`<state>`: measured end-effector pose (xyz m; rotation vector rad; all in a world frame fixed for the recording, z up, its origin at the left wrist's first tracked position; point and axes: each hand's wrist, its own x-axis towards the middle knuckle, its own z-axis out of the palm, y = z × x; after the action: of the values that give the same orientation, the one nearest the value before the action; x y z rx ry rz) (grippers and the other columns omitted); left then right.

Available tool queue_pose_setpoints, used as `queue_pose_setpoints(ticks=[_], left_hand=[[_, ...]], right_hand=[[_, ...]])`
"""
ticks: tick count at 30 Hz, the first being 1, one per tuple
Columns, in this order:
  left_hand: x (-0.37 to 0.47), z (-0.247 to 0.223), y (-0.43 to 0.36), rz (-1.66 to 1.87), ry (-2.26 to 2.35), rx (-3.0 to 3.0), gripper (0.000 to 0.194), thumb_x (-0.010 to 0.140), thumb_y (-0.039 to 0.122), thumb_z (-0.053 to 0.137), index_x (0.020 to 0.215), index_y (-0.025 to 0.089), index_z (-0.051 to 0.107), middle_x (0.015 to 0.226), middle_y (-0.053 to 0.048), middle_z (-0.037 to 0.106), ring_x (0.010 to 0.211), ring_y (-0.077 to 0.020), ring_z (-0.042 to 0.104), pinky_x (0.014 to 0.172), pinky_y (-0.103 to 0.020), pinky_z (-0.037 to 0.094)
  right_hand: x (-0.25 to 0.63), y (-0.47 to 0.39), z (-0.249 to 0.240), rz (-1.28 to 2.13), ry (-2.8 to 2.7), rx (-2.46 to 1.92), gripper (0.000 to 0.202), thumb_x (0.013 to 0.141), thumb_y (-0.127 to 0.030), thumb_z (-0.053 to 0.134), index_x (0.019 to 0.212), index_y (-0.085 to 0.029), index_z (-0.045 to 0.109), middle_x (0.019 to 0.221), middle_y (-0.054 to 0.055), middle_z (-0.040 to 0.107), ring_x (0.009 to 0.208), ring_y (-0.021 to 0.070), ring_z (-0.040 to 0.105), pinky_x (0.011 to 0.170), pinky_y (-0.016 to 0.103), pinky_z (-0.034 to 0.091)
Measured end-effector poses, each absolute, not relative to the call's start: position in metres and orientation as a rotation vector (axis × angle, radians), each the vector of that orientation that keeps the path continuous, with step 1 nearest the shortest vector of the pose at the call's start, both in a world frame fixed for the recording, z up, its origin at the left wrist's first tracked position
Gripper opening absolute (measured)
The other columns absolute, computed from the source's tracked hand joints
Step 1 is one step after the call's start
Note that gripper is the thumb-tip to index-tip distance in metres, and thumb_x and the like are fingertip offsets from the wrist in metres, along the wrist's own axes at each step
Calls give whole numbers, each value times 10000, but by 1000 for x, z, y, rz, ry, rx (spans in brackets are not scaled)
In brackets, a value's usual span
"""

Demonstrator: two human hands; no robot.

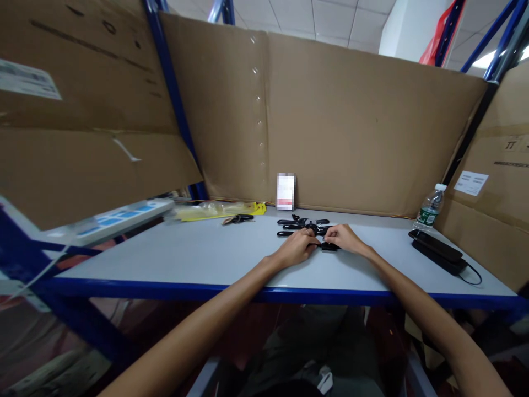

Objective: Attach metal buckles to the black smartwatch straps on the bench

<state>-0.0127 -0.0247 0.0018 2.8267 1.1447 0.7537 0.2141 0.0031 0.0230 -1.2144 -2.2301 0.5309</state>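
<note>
At the middle of the desk [231, 259], both hands come together over a small black piece [329, 247] that lies near the front side of a cluster of dark parts. The left hand [294, 248] reaches in from the left, palm down, its fingers bent and their tips at the piece's left end; the right hand [346, 238] meets it from the other side, thumb and fingers drawn together at the top of the piece. The fingers hide the contact, so I cannot tell whether either grip is closed on the piece or only resting against it. Just beyond the hands, several slim black parts [285, 234] lie roughly side by side, partly covered by the left hand's fingers. The step in hand looks like close fingertip work on that one piece, perhaps fitting or adjusting something on it, though the detail is too small to settle which. As I judge it, the next move calls for the left grip to steady the piece against the desk while the right makes a short, fine motion, with both wrists kept low and clear of the neighbouring parts. Farther back, a device with a lit screen [286, 192] stands upright against the cardboard panel [351, 127].
</note>
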Motion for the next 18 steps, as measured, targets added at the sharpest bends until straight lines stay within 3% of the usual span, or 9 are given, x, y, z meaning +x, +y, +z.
queue_pose_setpoints(ticks=[5, 9, 13, 18], left_hand=[[-13, 2, -26, 756, 1135, 2843, 316, 957, 136, 559, 1161, 203, 791, 1057, -108, 710, 1026, -262, 653, 923, -384, 515], [-13, 0, -26, 761, 1132, 2836, 312, 961, 131, 541, 1135, 197, 791, 1043, -106, 705, 1018, -257, 652, 914, -378, 517], [-13, -1, -26, 765, 1124, 2829, 306, 951, 130, 551, 1123, 211, 791, 1038, -99, 698, 1022, -255, 649, 909, -372, 515], [-12, 1, -27, 747, 1131, 2860, 320, 952, 140, 541, 1147, 209, 786, 1046, -104, 702, 1009, -261, 649, 914, -390, 515]], right_hand=[[215, 3, 24, 684, -2160, -1305, 91, 826, -170, 686, 774, -149, 758, 674, 15, 719, 683, 156, 656, 652, 233, 426], [210, -11, 27, 223, -2288, -1463, 184, 930, -301, 645, 867, -176, 764, 822, 69, 770, 769, 186, 674, 666, 255, 391], [204, -25, 30, -147, -2357, -1589, 252, 965, -266, 545, 940, -175, 778, 919, 138, 786, 825, 236, 702, 695, 291, 391], [208, -19, 34, 52, -2301, -1440, 165, 915, -284, 653, 926, -201, 794, 872, 69, 784, 801, 189, 683, 690, 258, 403]])
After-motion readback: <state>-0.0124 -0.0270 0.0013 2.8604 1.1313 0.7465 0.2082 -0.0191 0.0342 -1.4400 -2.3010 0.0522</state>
